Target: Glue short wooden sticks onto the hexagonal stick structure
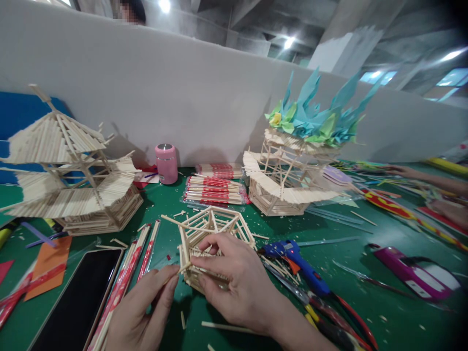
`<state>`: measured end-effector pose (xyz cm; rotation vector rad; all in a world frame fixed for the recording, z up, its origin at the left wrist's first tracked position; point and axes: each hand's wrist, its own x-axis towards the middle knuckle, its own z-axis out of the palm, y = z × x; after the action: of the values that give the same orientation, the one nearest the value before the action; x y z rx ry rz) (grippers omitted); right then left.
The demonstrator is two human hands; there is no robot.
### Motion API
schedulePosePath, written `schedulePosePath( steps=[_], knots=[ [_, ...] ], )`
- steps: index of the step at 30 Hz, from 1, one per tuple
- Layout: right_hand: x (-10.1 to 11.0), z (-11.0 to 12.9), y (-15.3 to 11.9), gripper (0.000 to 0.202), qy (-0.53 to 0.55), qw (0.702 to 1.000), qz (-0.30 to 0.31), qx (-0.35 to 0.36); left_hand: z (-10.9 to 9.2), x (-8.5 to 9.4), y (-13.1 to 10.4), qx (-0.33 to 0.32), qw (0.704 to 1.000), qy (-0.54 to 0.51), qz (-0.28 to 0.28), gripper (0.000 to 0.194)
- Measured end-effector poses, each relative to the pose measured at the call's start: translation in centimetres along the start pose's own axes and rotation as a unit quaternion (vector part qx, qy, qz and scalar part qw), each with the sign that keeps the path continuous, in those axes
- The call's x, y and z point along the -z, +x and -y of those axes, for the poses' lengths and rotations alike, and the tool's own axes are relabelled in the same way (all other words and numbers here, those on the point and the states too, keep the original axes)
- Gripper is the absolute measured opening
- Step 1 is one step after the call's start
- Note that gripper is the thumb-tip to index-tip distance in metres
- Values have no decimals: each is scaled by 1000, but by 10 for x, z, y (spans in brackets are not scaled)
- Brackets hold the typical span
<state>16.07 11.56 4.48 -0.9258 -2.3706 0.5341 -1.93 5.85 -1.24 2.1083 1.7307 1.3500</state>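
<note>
A small open frame built of thin wooden sticks [244,229] stands on the green table in front of me. My left hand [144,307] is closed, its thumb and forefinger pinching a short wooden stick [185,267] at the frame's near left corner. My right hand [243,278] reaches over the frame from the right, its bent fingers gripping the near left side close to that stick. Its palm and fingers hide much of the frame's near side. The blue glue gun [310,273] lies right of my right hand.
Pagoda-like stick models stand at left [84,195] and right [292,192], the right one topped with blue paper. Between them are a pink flask [166,165] and stick packs [214,190]. A phone [78,302] lies front left, a purple device [405,270] right. Another person's hand [405,171] shows far right.
</note>
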Motion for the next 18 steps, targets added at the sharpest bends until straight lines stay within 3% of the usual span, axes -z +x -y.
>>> schedulePosePath(
  steps=[18],
  knots=[
    [-1, -1, -1, 27, 2, 1000, -16, 6, -3, 0, 2, -13, 1000, -3, -7, 14]
  ],
)
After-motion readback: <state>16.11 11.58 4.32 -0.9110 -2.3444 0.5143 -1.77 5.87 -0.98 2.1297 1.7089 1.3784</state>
